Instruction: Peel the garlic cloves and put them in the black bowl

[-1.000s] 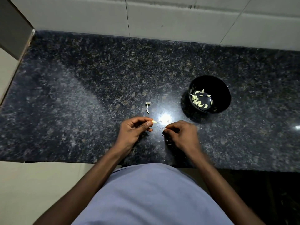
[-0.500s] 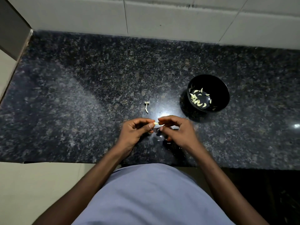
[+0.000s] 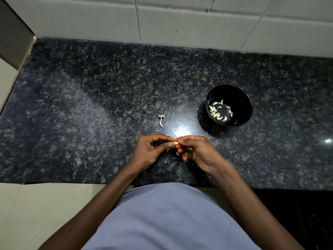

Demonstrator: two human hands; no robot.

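A small pale garlic clove (image 3: 175,142) is pinched between the fingertips of both hands, just above the dark granite counter (image 3: 90,114). My left hand (image 3: 151,150) holds it from the left with thumb and forefinger. My right hand (image 3: 196,152) meets it from the right, fingers curled, thumb and forefinger at the clove's tip. The black bowl (image 3: 239,98) stands to the upper right of my hands, with several peeled cloves (image 3: 218,112) lying in its bottom.
A bare garlic stem (image 3: 161,120) lies on the counter beyond my left hand. Small bits of papery skin (image 3: 177,153) are scattered under and around my hands. A tiled wall (image 3: 180,24) runs along the back; the counter's front edge is near my body.
My right hand moved left from the counter to meet my left hand at the clove. Both hands now pinch it together, slightly nearer to me.
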